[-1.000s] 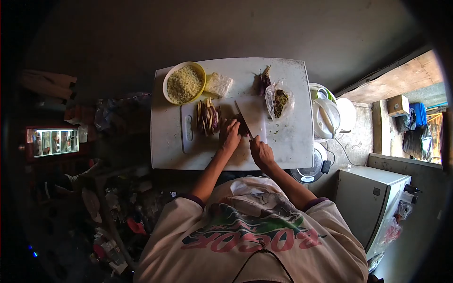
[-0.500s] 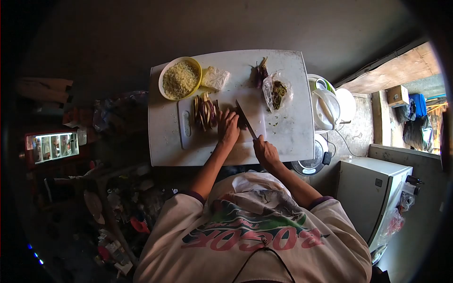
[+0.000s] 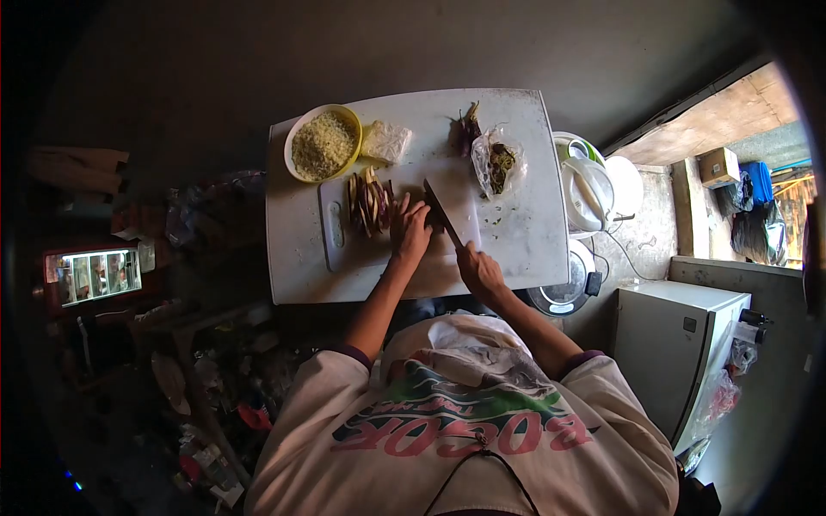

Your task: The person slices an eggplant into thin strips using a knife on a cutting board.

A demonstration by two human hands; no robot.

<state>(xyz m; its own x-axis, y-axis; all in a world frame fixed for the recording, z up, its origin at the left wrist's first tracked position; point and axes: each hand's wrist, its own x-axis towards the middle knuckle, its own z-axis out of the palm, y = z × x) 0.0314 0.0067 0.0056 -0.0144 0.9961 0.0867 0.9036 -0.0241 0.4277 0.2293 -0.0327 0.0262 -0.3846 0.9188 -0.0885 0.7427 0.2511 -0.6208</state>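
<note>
My right hand [image 3: 481, 271] is closed round the handle of a kitchen knife [image 3: 443, 213], its blade slanting away over the white cutting board [image 3: 332, 249]. Just left of the blade, my left hand [image 3: 411, 232] presses its bent fingers on a dark piece that looks like eggplant, mostly hidden under them. Beside that hand, long cut eggplant strips [image 3: 370, 202] lie in a pile on the board. Farther back are whole purple eggplants [image 3: 469, 131] with their stems and an open clear plastic bag [image 3: 501, 168] holding dark, greenish bits.
A yellow-rimmed bowl [image 3: 323, 144] of pale grains and a wrapped whitish block [image 3: 386, 142] stand at the table's [image 3: 297, 279] back left. To the right are a white rice cooker [image 3: 594, 198], a round lidded appliance [image 3: 561, 292] and a small white fridge [image 3: 667, 348].
The view has shifted slightly, moving the table a little left. Both hands stay in nearly the same places, with the knife still against the piece by my left fingers.
</note>
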